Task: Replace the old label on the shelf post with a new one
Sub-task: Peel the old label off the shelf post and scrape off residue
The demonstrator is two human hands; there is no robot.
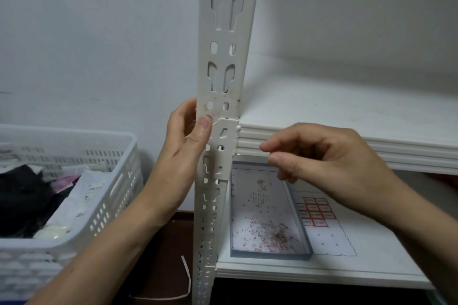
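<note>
While a white slotted shelf post [223,106] is standing upright through the centre of the head-camera view, a person is working on it with both bare hands. At about 9 o'clock from the post's middle, the left hand [184,141] is wrapping around the post's left edge, its thumb [203,129] pressing flat on the front face and the other fingers curling behind, out of sight. Just above that thumb, a scuffed, partly peeled patch of old label [219,104] is clinging to the post, its lower edge looking torn; a thin white sliver is sticking out beside the thumb tip. At 3 o'clock from the post, the right hand [329,161] is hovering just clear of the metal, its fingertips [266,147] drawn close together as if pinching; whether anything is held between them cannot be told.

Behind the right hand, a white shelf board [359,116] is meeting the post at the level of the label. On the lower shelf [322,275], at 5 o'clock, a shallow blue-rimmed tray [270,254] is holding scattered reddish scraps, and beside it a sheet of red-bordered labels [317,210] is lying flat. At 8 o'clock, a white perforated basket [111,181] is sitting with dark and pale packets inside. On the dark floor near 6 o'clock, a curled white paper strip [187,277] is lying beside the post's foot.
</note>
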